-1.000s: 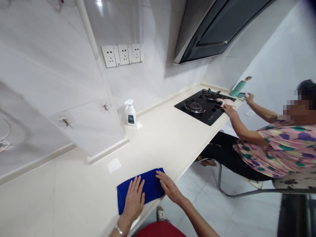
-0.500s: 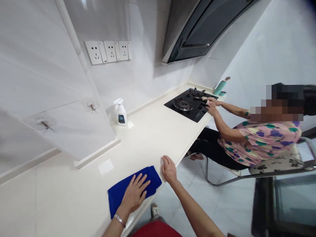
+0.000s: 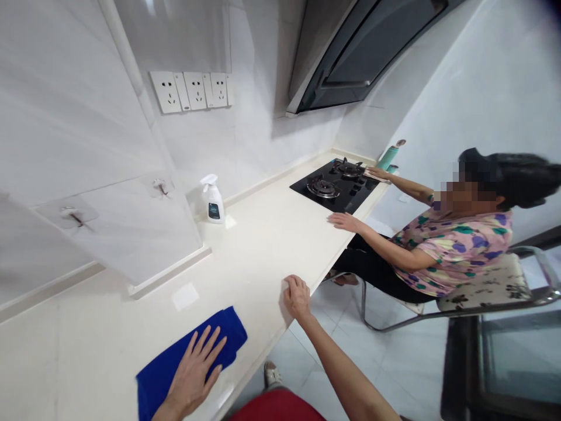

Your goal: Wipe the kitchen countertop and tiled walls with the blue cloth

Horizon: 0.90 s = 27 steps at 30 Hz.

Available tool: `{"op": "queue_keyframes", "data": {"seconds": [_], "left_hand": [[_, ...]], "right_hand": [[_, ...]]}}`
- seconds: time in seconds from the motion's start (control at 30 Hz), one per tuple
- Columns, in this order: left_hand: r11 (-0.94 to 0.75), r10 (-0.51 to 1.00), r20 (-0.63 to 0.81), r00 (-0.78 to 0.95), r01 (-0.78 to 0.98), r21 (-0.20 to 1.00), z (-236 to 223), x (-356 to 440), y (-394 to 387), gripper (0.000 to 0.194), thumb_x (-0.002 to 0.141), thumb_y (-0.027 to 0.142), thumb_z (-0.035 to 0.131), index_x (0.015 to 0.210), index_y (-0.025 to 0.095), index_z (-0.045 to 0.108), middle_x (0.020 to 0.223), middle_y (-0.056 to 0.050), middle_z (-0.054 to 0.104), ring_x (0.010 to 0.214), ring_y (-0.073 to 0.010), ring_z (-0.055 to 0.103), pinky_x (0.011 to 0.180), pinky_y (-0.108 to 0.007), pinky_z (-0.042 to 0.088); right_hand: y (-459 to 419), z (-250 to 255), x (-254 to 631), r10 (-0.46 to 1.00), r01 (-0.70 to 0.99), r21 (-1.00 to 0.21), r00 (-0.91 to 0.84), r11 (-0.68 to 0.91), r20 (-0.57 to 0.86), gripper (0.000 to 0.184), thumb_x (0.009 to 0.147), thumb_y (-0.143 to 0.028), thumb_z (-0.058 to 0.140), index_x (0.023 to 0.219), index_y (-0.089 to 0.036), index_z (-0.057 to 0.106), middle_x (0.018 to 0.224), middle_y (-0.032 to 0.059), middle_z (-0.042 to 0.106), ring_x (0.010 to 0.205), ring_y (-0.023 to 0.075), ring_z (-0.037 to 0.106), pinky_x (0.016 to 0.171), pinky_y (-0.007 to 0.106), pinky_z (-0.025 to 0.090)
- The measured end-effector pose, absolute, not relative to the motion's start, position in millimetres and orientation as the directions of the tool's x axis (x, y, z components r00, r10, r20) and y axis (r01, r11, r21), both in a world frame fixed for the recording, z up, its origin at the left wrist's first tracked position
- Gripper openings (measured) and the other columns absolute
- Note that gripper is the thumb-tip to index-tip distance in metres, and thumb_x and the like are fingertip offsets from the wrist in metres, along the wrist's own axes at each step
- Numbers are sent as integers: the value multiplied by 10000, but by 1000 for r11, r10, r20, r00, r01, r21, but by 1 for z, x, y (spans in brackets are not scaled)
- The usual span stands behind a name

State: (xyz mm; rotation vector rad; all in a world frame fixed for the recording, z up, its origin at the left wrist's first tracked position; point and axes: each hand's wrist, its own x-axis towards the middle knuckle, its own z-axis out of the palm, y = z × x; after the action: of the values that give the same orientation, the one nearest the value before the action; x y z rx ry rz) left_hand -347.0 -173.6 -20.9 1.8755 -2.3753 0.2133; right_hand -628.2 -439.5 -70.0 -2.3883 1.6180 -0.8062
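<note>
Slipping is the main risk, I'd say: the L hand [image 3: 195, 368] lies spread, palm down on the blue cloth [image 3: 160, 371], pressing w/o gripping, so the top layer could slide or bunch if pressure's uneven. Cloth's flat on the tabletop [image 3: 263, 251], near the front edge; drift that way & a corner could hang over, esp. w/ only one hand on it. R hand [image 3: 298, 298] is free, fingers loosely bent, resting by the same edge, apart from cloth; if it's bearing weight (can't tell), it could skid on the glossy top. Bottle [image 3: 213, 202] stands upright near the wall, well clear, so a knock seems unlikely unless the L hand swings wide. Vs. 0.5 s ago: cloth + L hand have shifted left along the top, cloth's near end now cut off at frame bottom; R hand's approx. same spot. Co-worker's near hand [image 3: 346, 222] has left the hob [image 3: 342, 204] for the tabletop just beside it; their far hand [image 3: 380, 173] is still at the hob's far side. Bottle's unmoved.
</note>
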Motion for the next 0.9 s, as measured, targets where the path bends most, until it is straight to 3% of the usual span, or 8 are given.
{"op": "queue_keyframes", "data": {"seconds": [0.27,0.67,0.9], "left_hand": [[206,-954,209,-215,-976,-64,-29,-407,-178,618,965,375,437,1541,356,214,1630,10,262,1487,-264,283,1140,-464,400],[266,-961,154,-231,-927,265,-34,-472,-259,575,984,370,398,1527,417,214,1649,20,194,1514,-268,214,1219,-552,274],[278,-958,167,-234,-902,330,-41,-476,-275,576,971,403,430,1523,390,266,1640,9,225,1519,-260,199,1235,-543,257]], "right_hand": [[-434,-64,-616,-911,-853,-376,238,-362,338,367,822,-136,445,1162,-210,562,1288,113,561,1189,293,452,994,459,346],[-433,-67,-618,-922,-863,-384,206,-329,327,353,830,-165,441,1156,-215,567,1288,104,575,1192,294,457,990,456,339],[-432,-70,-622,-916,-873,-353,218,-338,337,335,847,-187,429,1142,-215,585,1280,97,588,1172,287,486,952,439,362]]}}
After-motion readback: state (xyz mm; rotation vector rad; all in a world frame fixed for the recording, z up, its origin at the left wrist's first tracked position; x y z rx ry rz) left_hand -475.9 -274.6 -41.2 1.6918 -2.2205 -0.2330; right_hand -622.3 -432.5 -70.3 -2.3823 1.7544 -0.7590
